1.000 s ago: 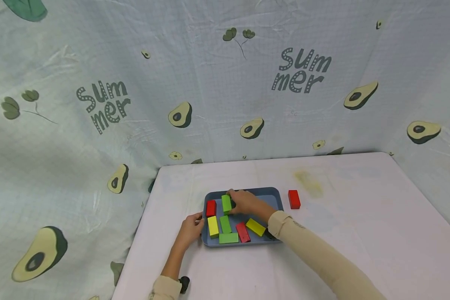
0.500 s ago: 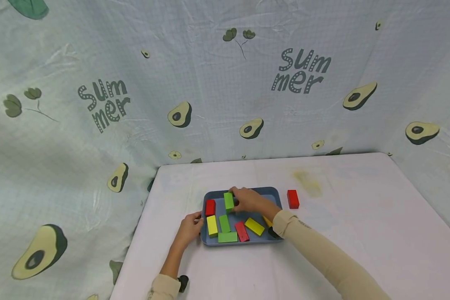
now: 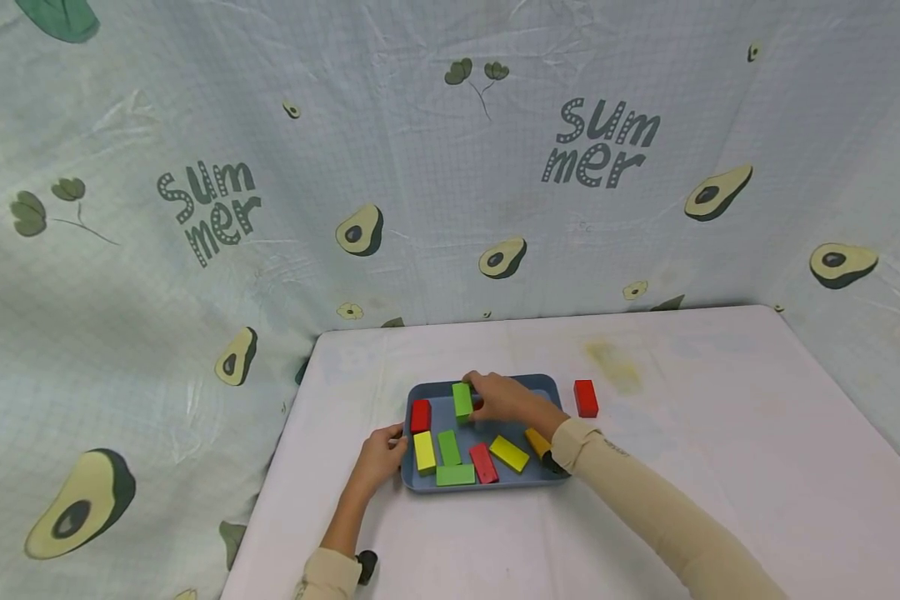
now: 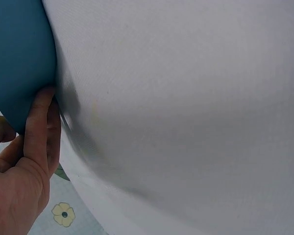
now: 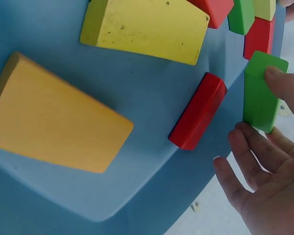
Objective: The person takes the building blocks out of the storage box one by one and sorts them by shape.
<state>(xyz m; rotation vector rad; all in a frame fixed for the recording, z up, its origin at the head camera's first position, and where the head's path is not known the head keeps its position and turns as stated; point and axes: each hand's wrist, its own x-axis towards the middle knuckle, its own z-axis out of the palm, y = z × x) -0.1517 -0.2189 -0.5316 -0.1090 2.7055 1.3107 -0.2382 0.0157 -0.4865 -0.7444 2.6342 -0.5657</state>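
"Fingers of the right hand are pinching that green block, aren't they?"

"Yes, with the thumb on its face; the lower fingers spread loosely."

"And where is it?"

"Over the far part of the blue-grey tray, left of the middle. Whether it touches the tray floor, I can't tell."

"What about the left hand?"

"At the tray's left end, fingers fairly straight, touching the outside of the wall, not clenched."

"Plenty lies in there besides."

"A far-left red block, then a plain yellow block just nearer the person. By the near edge, a crosswise green block, with a lengthwise green block just behind it and a near red block at its right."

"Farther right?"

"A speckled yellow block and an orange block, partly hidden near the right wrist. Another red block lies close to the right hand."

"Anything outside?"

"A lone red block on the worktop, just beside the tray's right end."
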